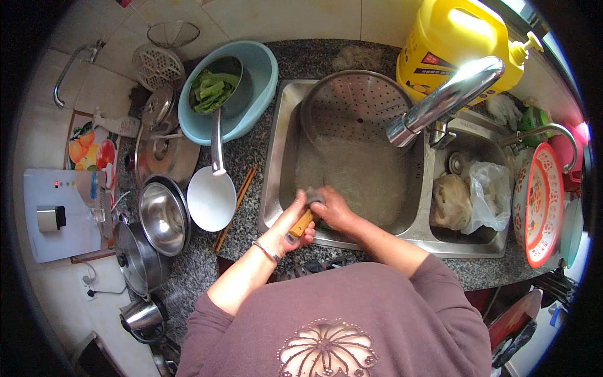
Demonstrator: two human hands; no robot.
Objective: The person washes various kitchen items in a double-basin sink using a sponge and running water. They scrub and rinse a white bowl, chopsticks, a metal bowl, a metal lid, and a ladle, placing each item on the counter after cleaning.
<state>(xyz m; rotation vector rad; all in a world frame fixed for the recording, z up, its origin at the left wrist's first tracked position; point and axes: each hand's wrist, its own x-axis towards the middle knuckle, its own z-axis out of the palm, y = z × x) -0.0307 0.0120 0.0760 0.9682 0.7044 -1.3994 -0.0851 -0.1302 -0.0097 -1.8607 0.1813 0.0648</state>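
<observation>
My left hand (pixel 293 231) grips a wooden handle (pixel 301 223) with a metal end, over the near edge of the steel sink (pixel 287 118). Against the handle's far end my right hand (pixel 335 207) presses a greyish cloth or pad (pixel 313 194); what tool the handle belongs to is hidden by my hands. Cloudy water stands in the large basin, where a perforated steel steamer tray (pixel 358 103) leans at the back, partly under water. Over the basin's right side reaches the chrome faucet (pixel 443 103).
Left of the sink are a blue basin (pixel 264 94) with a pan of green leaves (pixel 214 92), a white bowl (pixel 212 200), chopsticks (pixel 242 195) and steel bowls (pixel 162 217). To the right, plastic bags (pixel 490 195) fill the small basin, beside an enamel basin (pixel 544 207). A yellow jug (pixel 452 42) stands behind.
</observation>
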